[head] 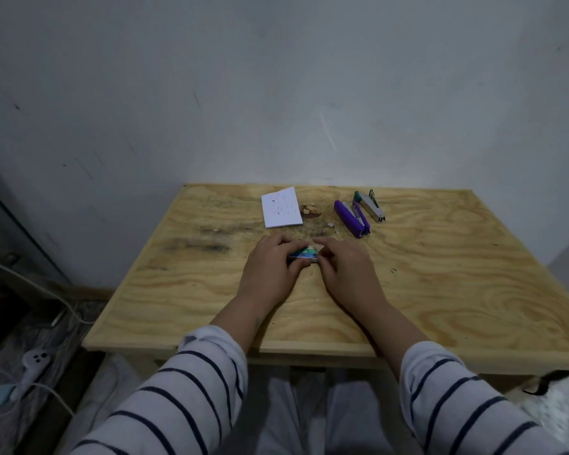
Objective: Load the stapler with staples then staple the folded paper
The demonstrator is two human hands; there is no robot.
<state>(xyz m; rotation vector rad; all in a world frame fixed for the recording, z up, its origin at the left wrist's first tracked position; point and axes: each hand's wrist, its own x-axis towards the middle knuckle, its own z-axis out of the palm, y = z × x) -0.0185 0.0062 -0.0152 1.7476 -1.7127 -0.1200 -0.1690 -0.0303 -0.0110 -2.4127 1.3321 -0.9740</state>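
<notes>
Plywood table (440,290) — both hands (270,274) grip staple box (304,254).

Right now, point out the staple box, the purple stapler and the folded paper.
staple box (304,254): head view, its printed top between the hands.
purple stapler (349,219): head view, middle of its purple top arm.
folded paper (281,207): head view, centre of its white face.

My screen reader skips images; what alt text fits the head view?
Both hands, left hand and right hand, grip a small staple box over a plywood table. Behind lie folded paper, an opened purple stapler and a green stapler.
</notes>
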